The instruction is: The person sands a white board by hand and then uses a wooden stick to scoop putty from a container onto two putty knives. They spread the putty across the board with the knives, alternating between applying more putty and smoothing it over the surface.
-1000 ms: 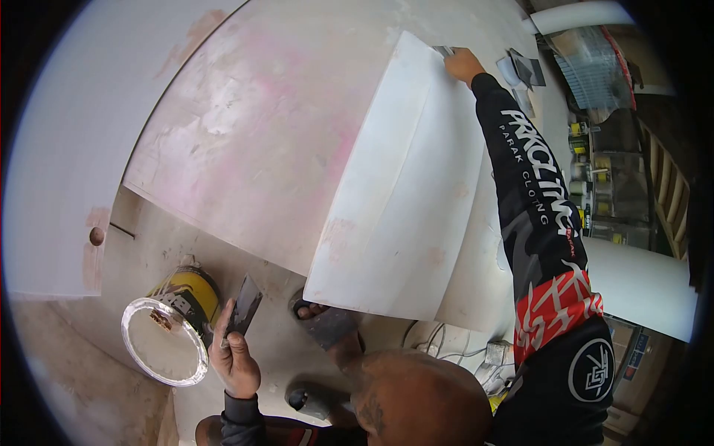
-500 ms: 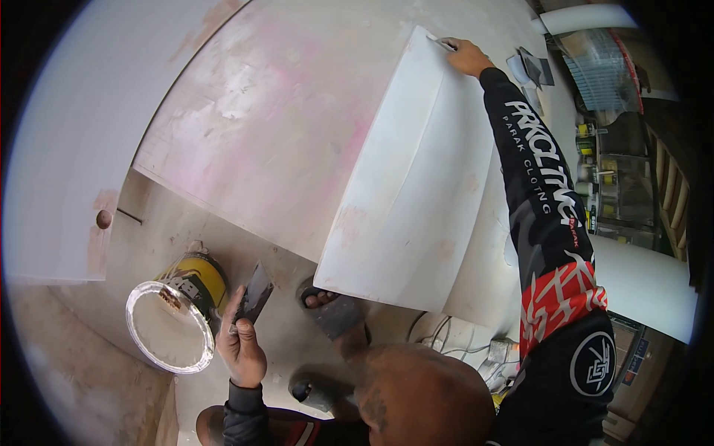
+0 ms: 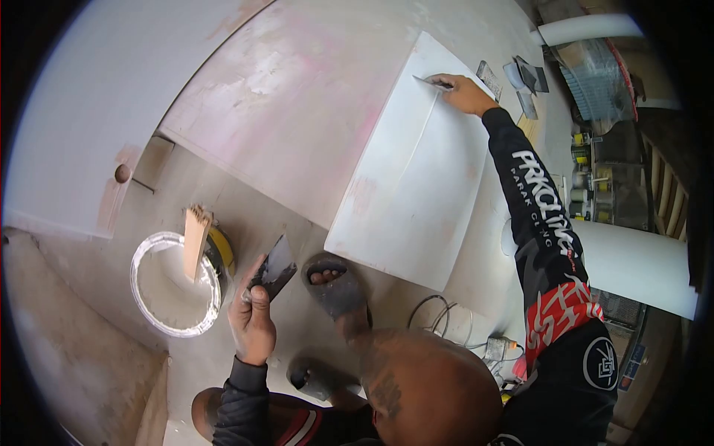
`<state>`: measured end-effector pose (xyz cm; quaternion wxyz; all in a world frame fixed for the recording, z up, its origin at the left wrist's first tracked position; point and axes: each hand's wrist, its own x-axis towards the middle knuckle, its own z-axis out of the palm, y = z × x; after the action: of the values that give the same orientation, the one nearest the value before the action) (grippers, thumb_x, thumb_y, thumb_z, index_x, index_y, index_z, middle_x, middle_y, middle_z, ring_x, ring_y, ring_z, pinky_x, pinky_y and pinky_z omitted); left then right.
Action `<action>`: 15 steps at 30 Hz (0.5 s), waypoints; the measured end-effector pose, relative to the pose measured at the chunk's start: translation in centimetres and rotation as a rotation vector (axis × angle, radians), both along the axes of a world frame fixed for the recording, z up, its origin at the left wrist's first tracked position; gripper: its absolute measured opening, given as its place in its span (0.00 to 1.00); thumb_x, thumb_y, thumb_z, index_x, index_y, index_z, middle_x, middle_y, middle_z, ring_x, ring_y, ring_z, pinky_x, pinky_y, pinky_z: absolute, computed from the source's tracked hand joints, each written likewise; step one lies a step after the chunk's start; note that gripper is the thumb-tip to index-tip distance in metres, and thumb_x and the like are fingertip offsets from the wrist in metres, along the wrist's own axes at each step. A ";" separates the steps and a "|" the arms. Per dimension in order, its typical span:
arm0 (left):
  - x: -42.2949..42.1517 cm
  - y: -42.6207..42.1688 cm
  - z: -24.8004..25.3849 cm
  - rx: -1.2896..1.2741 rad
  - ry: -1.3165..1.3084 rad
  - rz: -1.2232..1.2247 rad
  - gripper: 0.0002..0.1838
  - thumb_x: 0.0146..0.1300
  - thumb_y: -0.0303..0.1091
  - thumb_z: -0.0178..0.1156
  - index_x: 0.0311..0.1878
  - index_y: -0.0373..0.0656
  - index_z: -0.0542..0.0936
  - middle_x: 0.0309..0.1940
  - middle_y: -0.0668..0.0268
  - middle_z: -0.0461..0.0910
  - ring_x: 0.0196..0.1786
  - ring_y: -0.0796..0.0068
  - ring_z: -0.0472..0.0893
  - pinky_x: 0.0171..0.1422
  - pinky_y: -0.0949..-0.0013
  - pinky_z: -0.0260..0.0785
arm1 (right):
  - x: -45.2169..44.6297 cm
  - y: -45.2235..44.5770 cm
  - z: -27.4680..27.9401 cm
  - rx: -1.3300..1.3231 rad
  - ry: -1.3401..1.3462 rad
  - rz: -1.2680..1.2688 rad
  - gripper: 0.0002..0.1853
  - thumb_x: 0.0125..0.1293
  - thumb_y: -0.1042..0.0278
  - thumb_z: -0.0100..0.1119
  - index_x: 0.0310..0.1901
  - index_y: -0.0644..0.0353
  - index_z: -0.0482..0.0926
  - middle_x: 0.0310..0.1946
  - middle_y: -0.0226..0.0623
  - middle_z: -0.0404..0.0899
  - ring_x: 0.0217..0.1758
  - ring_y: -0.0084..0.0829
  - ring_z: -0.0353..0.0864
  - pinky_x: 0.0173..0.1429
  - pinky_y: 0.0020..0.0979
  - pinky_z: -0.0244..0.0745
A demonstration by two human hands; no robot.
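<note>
My right hand (image 3: 467,97) grips a putty knife (image 3: 431,82), its thin blade lying against the upper part of a long white curved panel (image 3: 416,175). Along the panel's length runs a faint ridge line, and pale brownish patches mark its lower left. Down at the left, my left hand (image 3: 254,316) is closed around a second scraper (image 3: 275,266) with a smeared metal blade and dark lower edge, held up in the air. Beside that hand stands a bucket (image 3: 139,279) of whitish paste, with a wooden stick (image 3: 195,241) resting in it.
A larger panel with pinkish stains (image 3: 275,126) lies beneath the white one. Another pale panel (image 3: 82,111) with a hole fills the left. Sanding sheets (image 3: 529,74) lie at upper right. Cables (image 3: 439,308) and my sandalled foot (image 3: 335,286) are below the panel.
My right hand has drawn its putty knife down from the panel's top edge. My left hand has risen slightly with its scraper. The view has shifted, showing more of the wooden stick.
</note>
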<state>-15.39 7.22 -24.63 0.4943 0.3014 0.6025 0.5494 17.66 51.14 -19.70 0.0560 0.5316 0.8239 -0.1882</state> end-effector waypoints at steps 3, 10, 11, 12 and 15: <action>-0.1 -0.6 0.3 -0.047 -0.032 -0.027 0.33 0.74 0.55 0.51 0.65 0.33 0.73 0.53 0.61 0.79 0.54 0.75 0.74 0.64 0.71 0.64 | -0.8 -3.6 -0.3 -0.066 0.141 0.048 0.27 0.56 0.78 0.49 0.60 0.57 0.77 0.51 0.40 0.82 0.55 0.32 0.79 0.64 0.29 0.69; 0.7 -0.7 0.3 0.015 -0.154 0.045 0.21 0.74 0.51 0.53 0.51 0.39 0.73 0.42 0.72 0.70 0.44 0.82 0.66 0.51 0.75 0.57 | -3.5 -13.7 -0.7 -0.048 0.217 0.159 0.27 0.51 0.81 0.53 0.56 0.58 0.79 0.53 0.40 0.81 0.57 0.35 0.79 0.66 0.31 0.69; 1.0 -0.6 0.5 0.033 -0.185 0.072 0.17 0.75 0.49 0.53 0.43 0.43 0.74 0.35 0.77 0.66 0.38 0.86 0.62 0.43 0.77 0.54 | -4.0 -15.3 -0.6 -0.019 0.212 0.205 0.27 0.50 0.81 0.53 0.55 0.58 0.80 0.54 0.41 0.81 0.57 0.37 0.79 0.66 0.31 0.70; 1.2 -0.6 0.7 0.051 -0.215 0.098 0.16 0.75 0.48 0.53 0.36 0.47 0.74 0.28 0.83 0.63 0.32 0.89 0.58 0.36 0.80 0.51 | -4.4 -16.9 -0.7 -0.008 0.237 0.229 0.27 0.48 0.81 0.54 0.54 0.57 0.80 0.54 0.41 0.80 0.57 0.41 0.79 0.65 0.32 0.71; 1.5 -0.6 0.8 0.035 -0.242 0.116 0.16 0.75 0.48 0.53 0.32 0.50 0.72 0.27 0.83 0.61 0.31 0.90 0.57 0.35 0.79 0.50 | -5.5 -21.9 -0.7 0.013 0.299 0.276 0.27 0.48 0.81 0.58 0.53 0.57 0.80 0.53 0.43 0.80 0.57 0.43 0.79 0.63 0.35 0.72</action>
<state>-13.89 6.58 -23.81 0.5252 0.2063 0.5453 0.6199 12.19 29.28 -20.45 -0.0449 0.3803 0.8892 -0.2503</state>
